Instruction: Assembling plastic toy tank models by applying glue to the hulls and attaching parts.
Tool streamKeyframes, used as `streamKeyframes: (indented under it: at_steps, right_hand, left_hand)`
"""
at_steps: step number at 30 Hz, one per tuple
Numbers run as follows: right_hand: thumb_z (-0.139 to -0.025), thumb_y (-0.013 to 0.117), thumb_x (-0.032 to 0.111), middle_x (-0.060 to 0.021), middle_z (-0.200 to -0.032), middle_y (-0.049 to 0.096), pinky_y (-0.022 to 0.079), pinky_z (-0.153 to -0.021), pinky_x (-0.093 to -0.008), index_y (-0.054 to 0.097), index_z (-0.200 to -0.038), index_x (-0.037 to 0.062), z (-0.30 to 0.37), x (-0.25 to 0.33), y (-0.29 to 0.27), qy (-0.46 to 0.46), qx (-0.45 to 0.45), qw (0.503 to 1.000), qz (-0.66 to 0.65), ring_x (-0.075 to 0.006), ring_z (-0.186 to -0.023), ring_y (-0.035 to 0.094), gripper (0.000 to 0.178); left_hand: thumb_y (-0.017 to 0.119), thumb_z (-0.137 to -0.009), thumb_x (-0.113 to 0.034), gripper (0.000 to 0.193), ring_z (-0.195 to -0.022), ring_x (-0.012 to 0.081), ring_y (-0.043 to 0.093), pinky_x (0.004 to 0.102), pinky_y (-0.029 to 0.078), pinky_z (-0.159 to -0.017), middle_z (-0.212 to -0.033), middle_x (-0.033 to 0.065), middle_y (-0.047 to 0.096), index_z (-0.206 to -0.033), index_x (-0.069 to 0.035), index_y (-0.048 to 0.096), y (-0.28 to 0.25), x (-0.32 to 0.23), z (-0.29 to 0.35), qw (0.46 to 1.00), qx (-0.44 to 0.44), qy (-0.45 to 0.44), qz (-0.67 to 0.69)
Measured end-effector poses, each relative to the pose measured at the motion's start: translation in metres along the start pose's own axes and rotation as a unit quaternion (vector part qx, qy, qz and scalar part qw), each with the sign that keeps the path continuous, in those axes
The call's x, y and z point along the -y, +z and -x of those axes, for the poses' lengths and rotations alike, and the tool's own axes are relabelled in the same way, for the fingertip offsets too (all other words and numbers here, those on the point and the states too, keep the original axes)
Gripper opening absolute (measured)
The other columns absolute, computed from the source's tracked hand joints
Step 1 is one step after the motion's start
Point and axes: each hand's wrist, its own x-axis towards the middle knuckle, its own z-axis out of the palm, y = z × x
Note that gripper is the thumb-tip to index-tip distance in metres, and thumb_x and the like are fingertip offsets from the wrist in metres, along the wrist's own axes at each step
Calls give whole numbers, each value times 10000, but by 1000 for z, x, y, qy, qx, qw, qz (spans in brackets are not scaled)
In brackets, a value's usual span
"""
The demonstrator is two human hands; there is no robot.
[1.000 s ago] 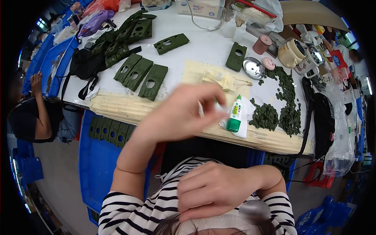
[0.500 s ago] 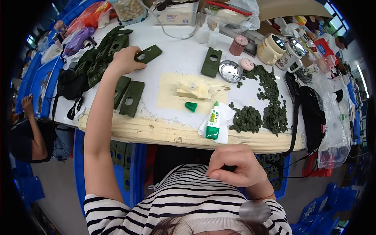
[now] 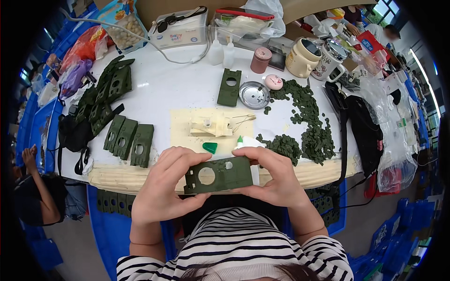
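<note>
Above the table's front edge, a dark green plastic tank hull part (image 3: 232, 175) with a large round hole is held level between both hands. My left hand (image 3: 161, 187) pinches its left end, thumb below and fingers along the top edge. At its right end my right hand (image 3: 279, 180) grips in the same way. Just beyond lie a green glue cap (image 3: 210, 148) and a glue bottle's nozzle (image 3: 240, 140); the rest of the bottle is mostly hidden. A cream block (image 3: 204, 125) with thin metal tools (image 3: 243, 121) sits farther back.
Several similar hull parts (image 3: 142, 146) lie at left, one more (image 3: 229, 87) beside a round metal dish (image 3: 254, 95). Small green pieces (image 3: 315, 140) are heaped at right. Mugs (image 3: 303, 58), a pink canister (image 3: 260, 60) and plastic bins (image 3: 180, 30) line the back.
My left hand has brought a hull part from the far left to the front edge. My right hand has risen from near my body and taken hold of its other end.
</note>
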Motion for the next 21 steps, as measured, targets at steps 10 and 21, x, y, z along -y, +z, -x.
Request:
streamKeyframes:
  at_steps: [10,21]
  right_hand:
    - [-668,830,114,-107,-1051,631,512,-770,-278,560,-1182,17,6,-3,3,7,-46,996,-70,-164,-877,631,589]
    - [-799,693,73,-59,-754,668,494,-656,-241,666,-911,-38,-60,-85,-102,174,-3,950,260,-97,-680,595,160]
  left_hand:
    - [819,-705,-111,795,-1209,256,482,407,421,-1007,-1358,172,433,-1341,-36,348,87,24,5,779,-149,-56,606]
    - [792,-737,-112,702,-1211,293,481,420,505,-936,-1332,192,442,-1295,-20,375,66,26,11,789,-191,-55,582]
